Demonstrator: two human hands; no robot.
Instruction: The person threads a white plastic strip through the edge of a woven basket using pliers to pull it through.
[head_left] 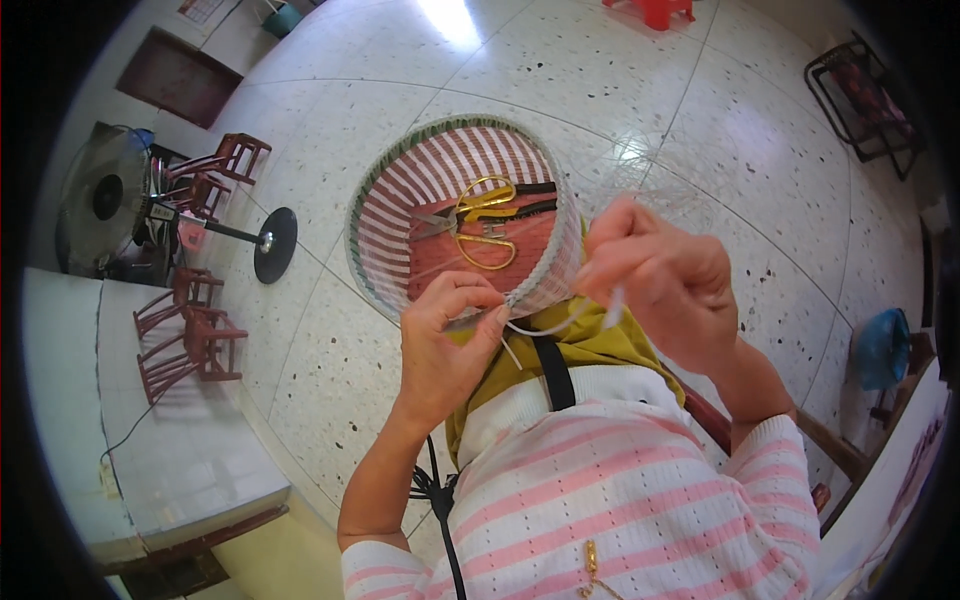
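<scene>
A round woven basket (385,215) with red-and-white striped walls and a green-and-white rim rests at my lap. My left hand (445,345) pinches its near rim between thumb and fingers. From that spot a thin white strip (553,328) curves over to my right hand (672,285), whose closed fingers grip it to the right of the basket. That hand is slightly blurred, and a pale strip end (614,306) hangs below its fingers. Inside the basket lie gold-handled scissors (487,262) and a yellow-and-black hand tool (512,208), probably pliers.
Loose clear strands (665,190) spread over the speckled tile floor beyond the basket. At left stand a fan (275,245) on a round black base and several small wooden chairs (210,340). A folding chair (862,100) and a blue bag (880,350) are at right.
</scene>
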